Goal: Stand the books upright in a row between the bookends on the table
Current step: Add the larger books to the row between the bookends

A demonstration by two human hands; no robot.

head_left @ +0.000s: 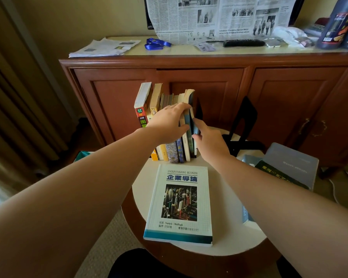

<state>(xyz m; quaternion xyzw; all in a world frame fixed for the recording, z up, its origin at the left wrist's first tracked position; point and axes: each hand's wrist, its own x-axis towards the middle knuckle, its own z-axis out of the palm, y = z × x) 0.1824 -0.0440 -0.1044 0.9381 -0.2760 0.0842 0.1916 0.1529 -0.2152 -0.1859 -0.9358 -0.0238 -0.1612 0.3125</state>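
Observation:
Several books (pixel 149 109) stand upright in a row at the far side of the small round table (pixel 225 237). My left hand (pixel 167 123) grips the spines of the right-hand books in the row, fingers curled over their tops. My right hand (pixel 209 139) holds the last, dark blue book (pixel 193 125) at the row's right end, thumb on its spine. A black bookend (pixel 243 121) stands apart to the right of the row. A large white book (pixel 180 205) titled Understanding Business lies flat in the table's middle. A grey book (pixel 293 163) and a dark green book (pixel 277 173) lie flat at right.
A wooden cabinet (pixel 209 81) stands right behind the table. On its top lie newspapers (pixel 105 47), a blue lanyard (pixel 156 44), a black remote (pixel 243 43) and dark bottles (pixel 340 27). A curtain (pixel 18 97) hangs at left.

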